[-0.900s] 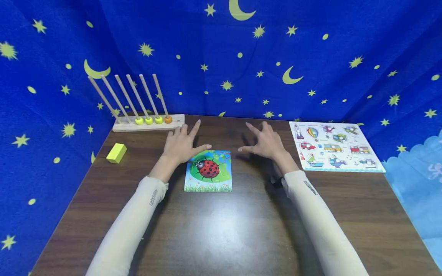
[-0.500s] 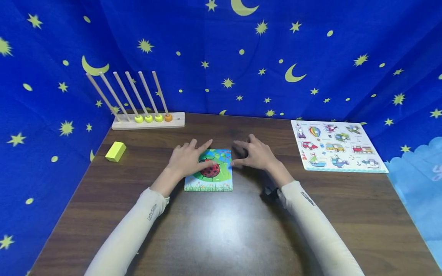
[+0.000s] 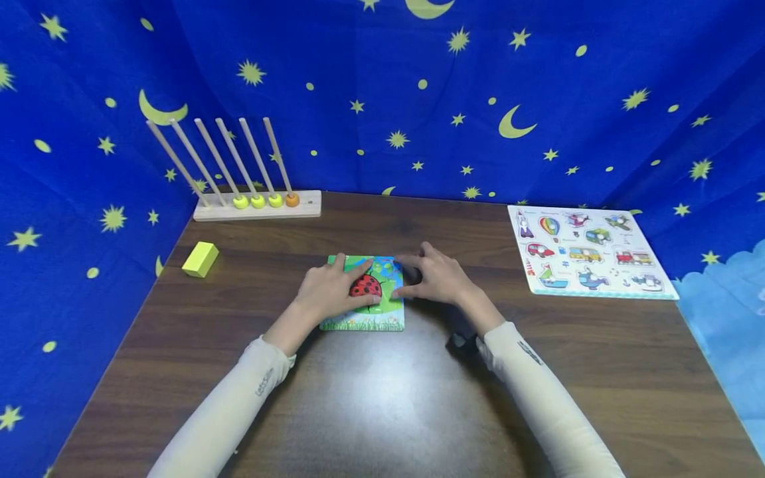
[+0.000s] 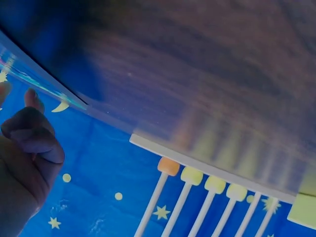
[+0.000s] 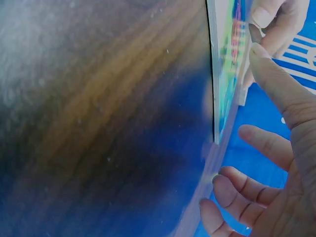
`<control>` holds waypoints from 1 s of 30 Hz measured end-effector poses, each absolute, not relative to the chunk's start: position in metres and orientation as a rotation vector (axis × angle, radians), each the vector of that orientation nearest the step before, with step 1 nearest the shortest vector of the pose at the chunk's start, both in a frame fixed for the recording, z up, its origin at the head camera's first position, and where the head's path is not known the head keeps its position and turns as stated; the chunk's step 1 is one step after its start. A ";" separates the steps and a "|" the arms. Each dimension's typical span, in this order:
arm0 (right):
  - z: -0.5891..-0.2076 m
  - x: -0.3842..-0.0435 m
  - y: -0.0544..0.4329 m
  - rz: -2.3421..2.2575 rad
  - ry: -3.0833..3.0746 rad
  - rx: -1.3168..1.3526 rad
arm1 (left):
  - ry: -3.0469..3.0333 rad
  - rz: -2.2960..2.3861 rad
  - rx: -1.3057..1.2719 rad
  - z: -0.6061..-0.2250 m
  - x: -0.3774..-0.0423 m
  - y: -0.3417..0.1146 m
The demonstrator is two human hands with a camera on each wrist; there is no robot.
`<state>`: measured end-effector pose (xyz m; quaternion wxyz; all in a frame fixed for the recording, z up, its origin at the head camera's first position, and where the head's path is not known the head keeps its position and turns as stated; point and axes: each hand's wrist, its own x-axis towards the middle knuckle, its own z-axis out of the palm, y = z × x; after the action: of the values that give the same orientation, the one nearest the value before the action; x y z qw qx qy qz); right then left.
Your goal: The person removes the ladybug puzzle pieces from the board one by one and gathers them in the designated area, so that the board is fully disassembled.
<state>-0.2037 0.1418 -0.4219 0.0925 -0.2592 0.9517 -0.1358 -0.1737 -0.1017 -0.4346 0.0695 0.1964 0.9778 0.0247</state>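
Observation:
A square ladybug picture puzzle [image 3: 370,324] lies flat on the dark wooden table, with green grass along its near edge. My left hand [image 3: 325,292] is over its left part, thumb and index finger spread around the red ladybug [image 3: 366,285]. The ladybug's head is hidden under that hand. At the puzzle's right edge is my right hand [image 3: 439,273], thumb and index finger apart and pointing at the board. In the right wrist view its other fingers [image 5: 247,190] are loosely bent with nothing in them. Whether either hand touches the puzzle is unclear.
Back left stands a wooden peg rack [image 3: 307,206] with yellow and orange beads on some rods. A yellow block [image 3: 200,259] lies in front of it. At right is a white vehicle puzzle board [image 3: 603,255]. A blue starry curtain [image 3: 335,60] borders the table.
Both hands have come back toward the body and closer together. The left moved over the ladybug; the right moved left to the puzzle's edge. The puzzle stays in place.

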 end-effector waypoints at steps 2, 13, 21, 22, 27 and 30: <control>-0.422 -0.203 0.141 -0.400 2.819 -0.777 | 2.940 0.060 0.583 -0.435 -0.173 -0.101; -0.424 -0.203 0.133 -0.413 2.818 -0.808 | 2.986 -0.002 0.505 -0.441 -0.168 -0.091; -0.429 -0.204 0.131 -0.384 2.813 -0.758 | 3.004 0.102 0.436 -0.443 -0.167 -0.091; -0.430 -0.204 0.132 -0.389 2.811 -0.747 | 3.002 0.115 0.434 -0.444 -0.167 -0.091; -0.433 -0.203 0.133 -0.468 2.779 -0.690 | 2.990 0.162 0.414 -0.444 -0.167 -0.090; -0.433 -0.203 0.133 -0.536 2.752 -0.657 | 2.987 0.160 0.425 -0.444 -0.166 -0.089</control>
<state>-0.2030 0.1333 -0.4334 0.1308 -0.2262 0.9474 -0.1847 -0.1663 -0.0887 -0.4442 0.0600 0.1404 0.9869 0.0529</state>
